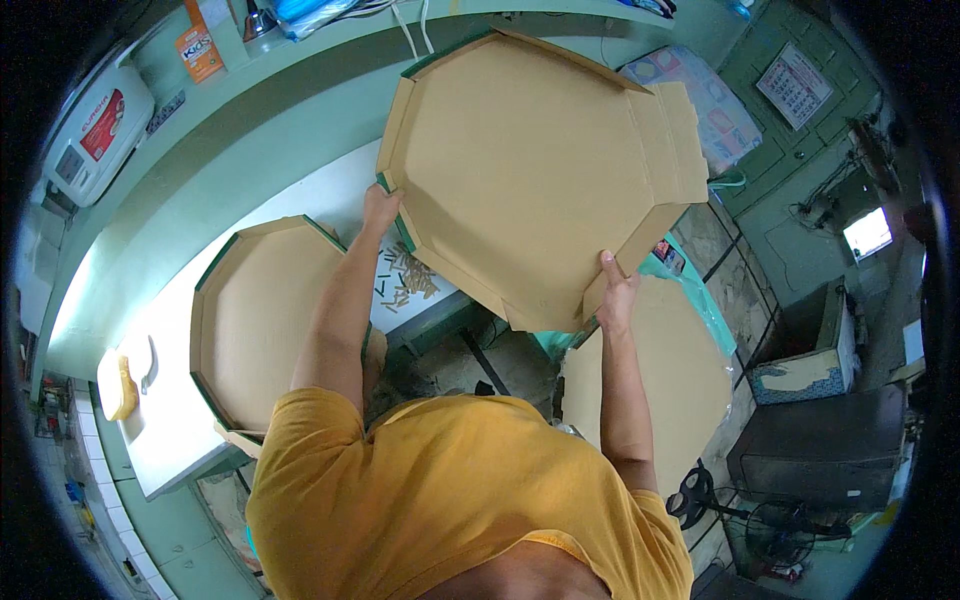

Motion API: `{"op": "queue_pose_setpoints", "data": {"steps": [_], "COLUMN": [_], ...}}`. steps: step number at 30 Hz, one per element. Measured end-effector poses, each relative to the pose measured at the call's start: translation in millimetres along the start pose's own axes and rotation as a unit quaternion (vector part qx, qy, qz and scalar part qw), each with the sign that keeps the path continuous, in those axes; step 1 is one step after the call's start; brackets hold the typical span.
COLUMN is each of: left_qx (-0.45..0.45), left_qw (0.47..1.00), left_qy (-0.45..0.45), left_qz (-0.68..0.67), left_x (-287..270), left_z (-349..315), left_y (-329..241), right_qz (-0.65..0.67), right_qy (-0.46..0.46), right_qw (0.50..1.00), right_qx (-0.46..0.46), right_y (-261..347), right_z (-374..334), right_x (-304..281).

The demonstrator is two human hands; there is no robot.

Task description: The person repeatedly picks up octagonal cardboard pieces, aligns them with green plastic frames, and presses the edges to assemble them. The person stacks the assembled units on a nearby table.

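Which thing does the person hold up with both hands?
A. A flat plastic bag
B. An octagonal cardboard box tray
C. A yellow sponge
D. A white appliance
B: the left hand and right hand grip opposite edges of the octagonal cardboard box tray.

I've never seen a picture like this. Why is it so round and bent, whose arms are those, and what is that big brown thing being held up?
The picture comes from a wide fisheye camera worn on a person's head, looking down, so straight edges curve. The arms are the person's own; no machine is involved. The left hand and right hand each grip an edge of a large eight-sided cardboard box, open side facing the camera. A second such box lies on the white table, beside a pile of small tan pieces. Flat cardboard sheets rest lower right.
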State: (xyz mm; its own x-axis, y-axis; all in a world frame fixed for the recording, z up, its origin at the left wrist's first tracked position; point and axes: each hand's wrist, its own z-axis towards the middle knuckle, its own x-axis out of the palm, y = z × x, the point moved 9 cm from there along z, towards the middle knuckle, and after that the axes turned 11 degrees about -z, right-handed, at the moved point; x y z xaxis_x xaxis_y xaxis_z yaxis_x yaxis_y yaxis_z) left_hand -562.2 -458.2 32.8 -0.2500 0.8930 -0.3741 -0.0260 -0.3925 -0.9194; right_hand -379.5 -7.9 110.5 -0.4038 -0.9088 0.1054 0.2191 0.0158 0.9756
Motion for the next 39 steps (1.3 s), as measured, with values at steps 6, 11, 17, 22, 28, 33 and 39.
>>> {"op": "queue_pose_setpoints", "data": {"steps": [6, 11, 17, 22, 28, 33, 39], "left_qx": [0.023, -0.241, -0.032, -0.009, 0.182, 0.296, 0.453], "left_qw": [0.975, 0.829, 0.999, 0.944, 0.975, 0.923, 0.660], "left_qy": [0.126, 0.024, 0.022, 0.122, 0.013, 0.218, 0.598], "left_qz": [-0.180, -0.503, 0.000, 0.308, 0.127, -0.111, -0.022], "left_x": [23.3, 32.7, 25.6, 51.9, 116.9, 250.8, 336.1], "left_z": [5.1, 12.8, 37.1, 29.5, -8.9, -155.4, -405.0], "left_y": [2.3, 54.4, 92.0, 139.8, 17.3, -128.4, -182.3], "right_qz": [-0.014, 0.013, 0.048, 0.088, 0.086, -0.008, -0.611], "right_qy": [-0.083, -0.055, -0.079, -0.143, -0.447, -0.424, -0.254], "right_qw": [0.992, 0.993, 0.986, 0.972, 0.865, 0.859, 0.702], "right_qx": [0.093, 0.101, 0.137, 0.167, 0.212, 0.286, 0.263], "right_y": [-33.1, -48.2, -63.9, -79.7, -131.1, -176.0, -67.8], "right_z": [3.8, 0.5, -27.5, -88.8, -229.7, -286.1, -319.5], "right_x": [-28.1, -23.5, -51.1, -173.6, -366.3, -413.1, -434.5]}}
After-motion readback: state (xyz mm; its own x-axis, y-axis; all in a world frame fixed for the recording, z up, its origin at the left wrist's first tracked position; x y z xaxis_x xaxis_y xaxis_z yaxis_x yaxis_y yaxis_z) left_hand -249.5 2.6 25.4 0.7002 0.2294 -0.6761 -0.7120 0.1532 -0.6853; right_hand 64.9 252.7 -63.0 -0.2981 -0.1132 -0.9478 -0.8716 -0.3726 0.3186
